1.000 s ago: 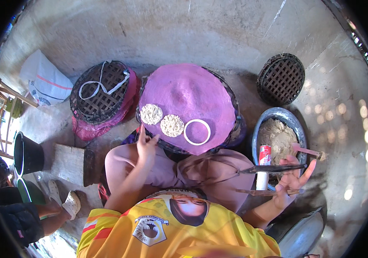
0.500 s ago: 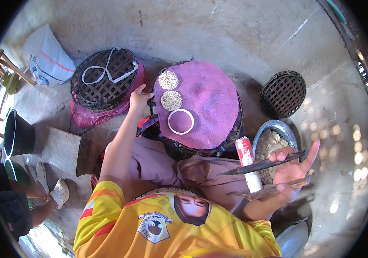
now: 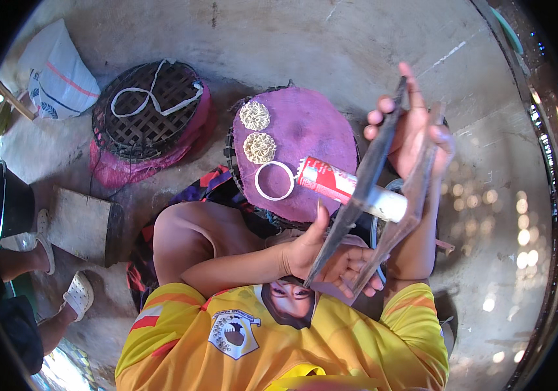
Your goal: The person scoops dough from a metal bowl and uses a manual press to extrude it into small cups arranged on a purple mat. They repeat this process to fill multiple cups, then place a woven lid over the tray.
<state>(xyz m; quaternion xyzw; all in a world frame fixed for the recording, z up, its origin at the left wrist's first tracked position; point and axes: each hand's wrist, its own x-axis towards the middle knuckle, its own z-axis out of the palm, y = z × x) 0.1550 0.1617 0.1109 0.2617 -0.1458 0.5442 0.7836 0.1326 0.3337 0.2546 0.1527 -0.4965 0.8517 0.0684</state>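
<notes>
Gripping wooden bars (image 3: 369, 173) across a red-printed tube (image 3: 324, 180) (contents hidden), right hand (image 3: 409, 140) curls at two o'clock; left hand (image 3: 305, 253) spreads.

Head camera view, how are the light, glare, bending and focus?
Head view: round light spots dot the concrete at right; head view: washed-out glare at lower left; head view: black fisheye rim, long edges at right bowing along it; head view: the lower pale disc shows clear strands, while a yellow smear at bottom centre looks out of focus.
</notes>
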